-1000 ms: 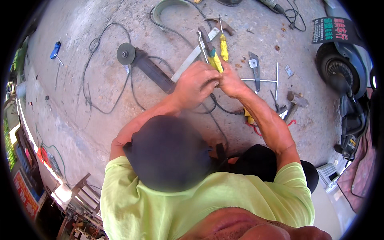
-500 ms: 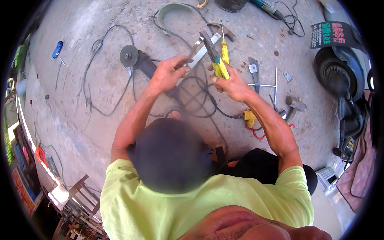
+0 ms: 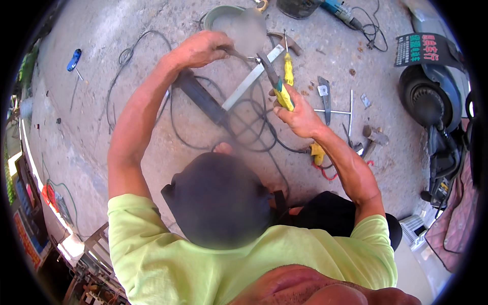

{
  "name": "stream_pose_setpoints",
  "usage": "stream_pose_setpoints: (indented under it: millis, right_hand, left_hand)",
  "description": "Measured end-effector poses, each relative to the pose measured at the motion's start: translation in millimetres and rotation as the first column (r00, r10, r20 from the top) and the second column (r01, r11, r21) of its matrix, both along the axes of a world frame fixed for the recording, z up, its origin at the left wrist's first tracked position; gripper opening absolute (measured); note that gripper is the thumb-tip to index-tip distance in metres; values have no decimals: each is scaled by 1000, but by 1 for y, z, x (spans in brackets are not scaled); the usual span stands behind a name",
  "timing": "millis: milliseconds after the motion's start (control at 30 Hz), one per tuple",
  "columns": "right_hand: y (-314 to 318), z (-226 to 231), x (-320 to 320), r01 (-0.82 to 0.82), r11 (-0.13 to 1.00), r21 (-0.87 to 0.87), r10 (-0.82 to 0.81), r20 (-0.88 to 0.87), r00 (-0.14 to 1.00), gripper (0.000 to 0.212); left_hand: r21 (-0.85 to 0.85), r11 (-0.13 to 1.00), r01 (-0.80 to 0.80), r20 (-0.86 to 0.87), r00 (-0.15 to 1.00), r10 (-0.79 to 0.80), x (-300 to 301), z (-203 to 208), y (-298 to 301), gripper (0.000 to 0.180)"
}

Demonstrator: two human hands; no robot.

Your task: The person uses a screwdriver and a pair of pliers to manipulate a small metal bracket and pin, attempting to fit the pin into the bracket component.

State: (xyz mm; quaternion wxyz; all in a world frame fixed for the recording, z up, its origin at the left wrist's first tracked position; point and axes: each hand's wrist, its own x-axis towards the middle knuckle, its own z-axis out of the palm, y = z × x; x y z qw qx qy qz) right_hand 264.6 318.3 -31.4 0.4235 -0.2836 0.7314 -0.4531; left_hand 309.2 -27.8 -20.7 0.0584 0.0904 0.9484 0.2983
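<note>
My left hand (image 3: 201, 49) is closed on one end of a narrow metal strip (image 3: 237, 54). In my right hand (image 3: 300, 113) are pliers with yellow-green handles (image 3: 282, 95), their jaws at the strip's other end; whether they grip it I cannot tell. Beneath lies a flat, pale metal bar (image 3: 252, 79) on the floor. An angle grinder (image 3: 202, 96) rests below my left hand, its disc end hidden behind my forearm. Just beyond the pliers are a yellow-handled screwdriver (image 3: 288, 68) and a claw hammer (image 3: 293, 44), partly covered by the bar.
Looped black cable (image 3: 254, 127) lies between my arms. Right of my right hand are a T-shaped metal rod (image 3: 351, 109), a flat dark blade-like piece (image 3: 325, 96) and a mallet (image 3: 375, 134). A green curved band (image 3: 216, 15) and a blue power tool (image 3: 343, 12) sit farther off.
My left hand has moved forward and left, swinging the strip from steeply slanted to nearly level. The pliers have shifted slightly nearer, and my left forearm now covers the grinder's disc.
</note>
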Motion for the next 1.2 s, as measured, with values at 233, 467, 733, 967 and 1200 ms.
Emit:
stream_pose_setpoints:
  millis: [233, 467, 733, 967, 1200]
  right_hand:
    - [2, 6, -7, -72, 996, -50, 78, 140, 987, 42]
    - [9, 1, -9, -145, 986, -86, 165, 316, 934, 52]
    - [16, -2, 2, -222, 972, -80, 235, 439, 867, 41]
    - [10, 0, 12, -329, 930, 167, 329, 23, 944, 51]
    - [-23, -20, 21, 76, 989, 126, -63, -102, 993, 55]
  left_hand:
    - [425, 855, -297, 470, 879, 72, 27, 10, 13, 36]
    - [422, 879, -221, 402, 915, 37, 37, 28, 29, 37]
    - [-119, 951, 284, 93, 957, -274, 27, 72, 20, 41]
    - [-559, 693, 455, 284, 890, -356, -8, 141, 73, 22]
    - [-592, 794, 141, -16, 982, -186, -17, 131, 135, 17]
